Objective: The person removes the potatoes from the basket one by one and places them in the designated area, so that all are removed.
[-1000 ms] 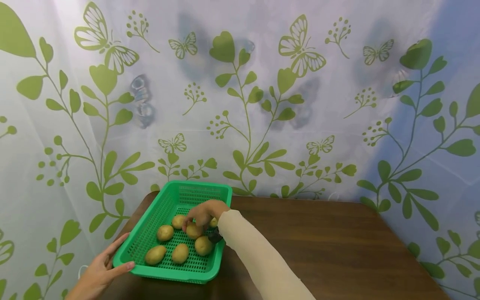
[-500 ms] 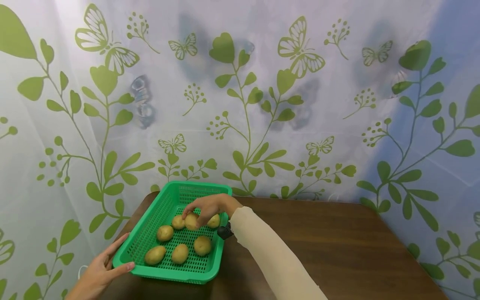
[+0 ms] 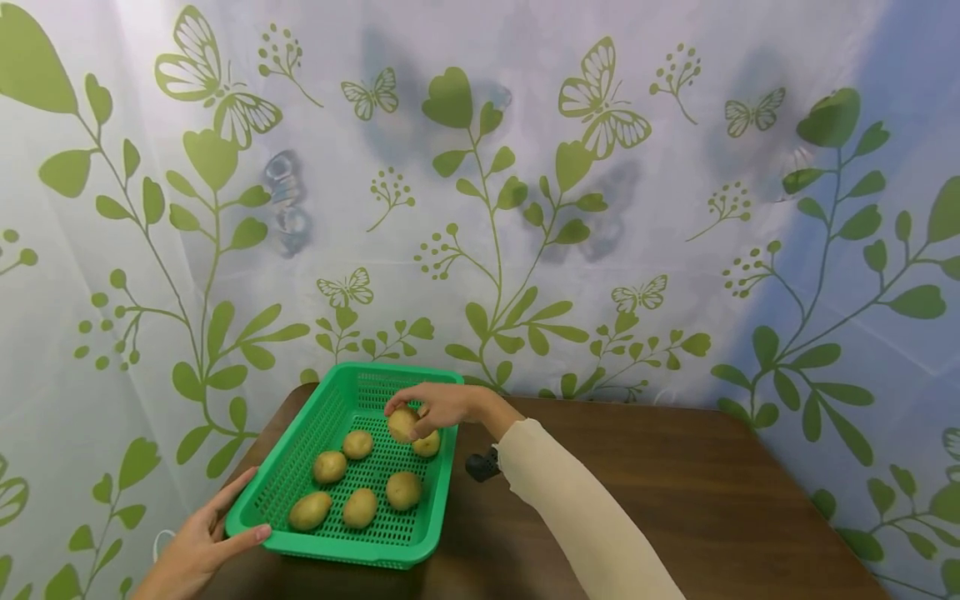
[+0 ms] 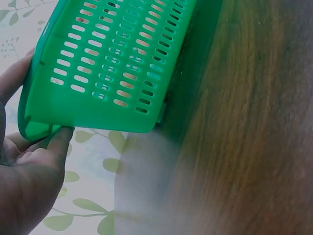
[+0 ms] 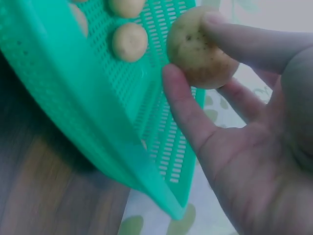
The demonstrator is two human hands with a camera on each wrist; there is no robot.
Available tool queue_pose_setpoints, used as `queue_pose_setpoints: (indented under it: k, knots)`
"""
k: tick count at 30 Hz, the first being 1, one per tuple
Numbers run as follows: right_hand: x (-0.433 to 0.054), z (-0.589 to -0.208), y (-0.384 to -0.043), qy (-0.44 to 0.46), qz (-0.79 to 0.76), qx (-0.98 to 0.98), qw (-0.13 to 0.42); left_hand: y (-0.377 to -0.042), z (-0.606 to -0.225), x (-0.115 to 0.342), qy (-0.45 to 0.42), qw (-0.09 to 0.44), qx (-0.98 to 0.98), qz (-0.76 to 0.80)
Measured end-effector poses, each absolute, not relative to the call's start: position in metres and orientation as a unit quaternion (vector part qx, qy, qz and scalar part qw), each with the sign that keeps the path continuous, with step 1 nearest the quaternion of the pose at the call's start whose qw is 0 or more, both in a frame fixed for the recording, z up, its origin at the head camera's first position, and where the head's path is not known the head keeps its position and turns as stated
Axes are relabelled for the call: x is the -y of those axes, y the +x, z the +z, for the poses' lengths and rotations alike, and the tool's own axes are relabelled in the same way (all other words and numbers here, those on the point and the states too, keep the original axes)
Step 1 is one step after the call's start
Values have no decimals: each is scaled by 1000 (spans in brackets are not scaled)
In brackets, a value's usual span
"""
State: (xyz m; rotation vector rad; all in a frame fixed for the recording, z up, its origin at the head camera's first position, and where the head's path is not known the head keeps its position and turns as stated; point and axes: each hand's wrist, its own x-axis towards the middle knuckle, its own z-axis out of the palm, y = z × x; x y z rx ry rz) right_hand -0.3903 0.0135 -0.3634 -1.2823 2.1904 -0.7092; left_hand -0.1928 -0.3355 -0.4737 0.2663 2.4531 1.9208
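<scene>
A green slotted plastic basket (image 3: 285, 446) stands at the table's left end with several potatoes (image 3: 360, 507) spread over its floor. My right hand (image 3: 450, 406) reaches over the basket's right rim and holds one potato (image 3: 402, 424) between thumb and fingers; the right wrist view shows this potato (image 5: 198, 49) close up, raised above the others. Another potato (image 3: 426, 443) lies just beneath it by the right wall. At the basket's near left corner, my left hand (image 3: 198, 542) grips the rim, thumb on the near side. In the left wrist view its fingers (image 4: 56, 147) curl under the rim.
The dark brown wooden table (image 3: 622, 492) extends to the right of the basket. A curtain (image 3: 480, 208) with green leaves and butterflies hangs right behind and beside it. A black wrist camera (image 3: 482, 465) sits under my right wrist.
My right hand has lifted the potato from the middle of the basket and moved it up and right, toward the right wall. The left hand stays on the corner.
</scene>
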Motion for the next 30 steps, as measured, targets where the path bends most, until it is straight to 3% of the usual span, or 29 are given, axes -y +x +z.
queue_pose_setpoints:
  k: [7, 16, 30]
  knots:
    - [-39, -364, -388, -453, -298, -810, 225, -190, -474, 330, 80, -6, -790, 608]
    - [-81, -370, -385, -386, -367, -815, 229, -190, -478, 332, 81, -16, -790, 607]
    - [-155, -409, -390, -307, -447, -819, 187, -190, -479, 335, 60, 1, -792, 608]
